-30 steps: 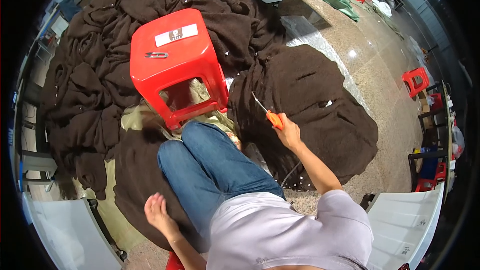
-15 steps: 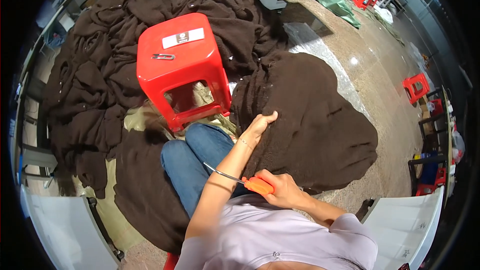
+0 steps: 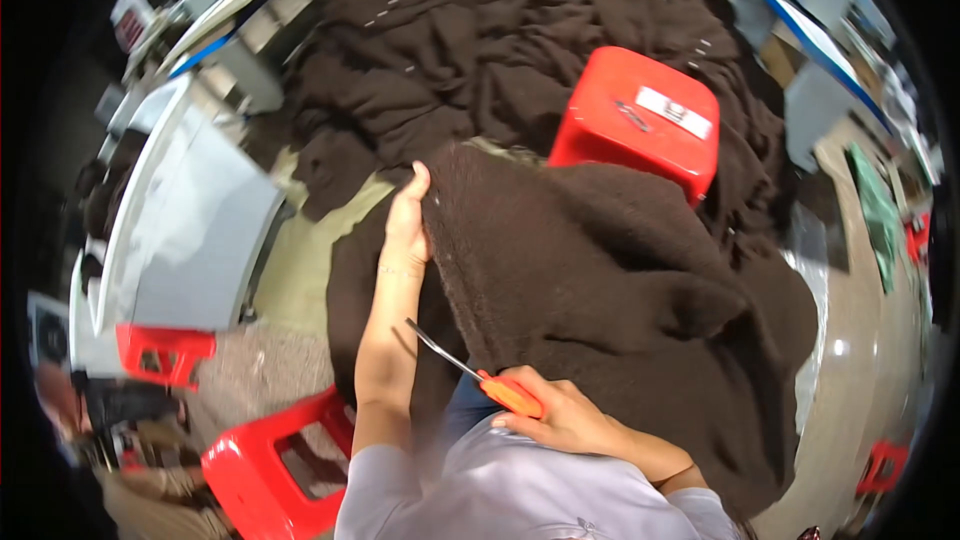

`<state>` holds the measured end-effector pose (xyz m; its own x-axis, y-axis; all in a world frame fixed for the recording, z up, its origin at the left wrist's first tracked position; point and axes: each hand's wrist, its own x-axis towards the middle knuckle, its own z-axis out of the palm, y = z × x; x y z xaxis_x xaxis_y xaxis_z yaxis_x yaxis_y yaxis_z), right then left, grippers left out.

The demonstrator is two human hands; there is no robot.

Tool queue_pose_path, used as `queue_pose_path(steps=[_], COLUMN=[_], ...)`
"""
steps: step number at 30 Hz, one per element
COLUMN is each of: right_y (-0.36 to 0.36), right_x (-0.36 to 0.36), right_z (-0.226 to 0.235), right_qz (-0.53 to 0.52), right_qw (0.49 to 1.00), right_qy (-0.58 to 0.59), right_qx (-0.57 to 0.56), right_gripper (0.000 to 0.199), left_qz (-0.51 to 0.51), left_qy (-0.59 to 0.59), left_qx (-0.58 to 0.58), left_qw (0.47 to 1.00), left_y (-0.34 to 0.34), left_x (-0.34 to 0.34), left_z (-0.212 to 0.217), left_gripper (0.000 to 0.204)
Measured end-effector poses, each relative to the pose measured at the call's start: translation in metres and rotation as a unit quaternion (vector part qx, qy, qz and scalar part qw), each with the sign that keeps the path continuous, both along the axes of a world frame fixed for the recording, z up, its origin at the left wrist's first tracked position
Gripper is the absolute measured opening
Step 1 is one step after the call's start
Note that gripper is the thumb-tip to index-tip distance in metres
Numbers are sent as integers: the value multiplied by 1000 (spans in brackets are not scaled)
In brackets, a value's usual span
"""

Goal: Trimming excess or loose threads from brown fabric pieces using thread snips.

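Observation:
My left hand (image 3: 408, 220) grips the edge of a large dark brown fleecy cloth (image 3: 600, 270), thumb pointing up. The cloth drapes over my lap and spreads to the right, with a seam running down near its left edge. My right hand (image 3: 565, 415) is closed around an orange-handled tool (image 3: 512, 395) with a long thin metal shaft. The shaft points up and left, apart from the cloth edge, and its tip appears in front of my left forearm. Beyond the cloth stands a red plastic stool (image 3: 610, 110), bearing a white label strip (image 3: 675, 112) and small metal thread snips (image 3: 632, 117).
A big heap of brown cloth (image 3: 450, 50) lies on the floor ahead. White panels (image 3: 200, 240) stand at the left. A red stool (image 3: 265, 470) is at the lower left, near another person (image 3: 140, 405). At the right lies a green sheet (image 3: 873, 205).
My view has turned left, so the stool with the snips now appears farther right. My left hand has drawn the cloth edge leftward across my lap. The right hand still holds the tool.

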<state>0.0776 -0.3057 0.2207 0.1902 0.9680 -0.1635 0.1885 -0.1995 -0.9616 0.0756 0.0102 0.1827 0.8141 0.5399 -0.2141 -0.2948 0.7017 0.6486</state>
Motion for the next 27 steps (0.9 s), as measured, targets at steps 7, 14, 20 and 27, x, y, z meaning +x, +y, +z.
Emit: queue_pose_path(steps=[7,14,20,27], right_y=[20,24,16,5], right_x=[9,17,19,23], right_z=[-47,-83,-68,-61], right_qz=[-50,-99,-175,-150], right_qw=[980,955,953,950], right_qy=[-177,-266,-227,-236], right_qx=[-81,-86,-98,-138], right_gripper=[52,44,40,43], left_qz=[78,27,-87,52], left_qy=[54,172,236,137], left_qx=[-126,-78,-160,-120], left_qw=[988,982,955,982], left_y=[8,-42,-63,-85], left_x=[-106,-112,-94,-74], left_z=[-135,-166,-215,-183], left_gripper=[45,47,73,36])
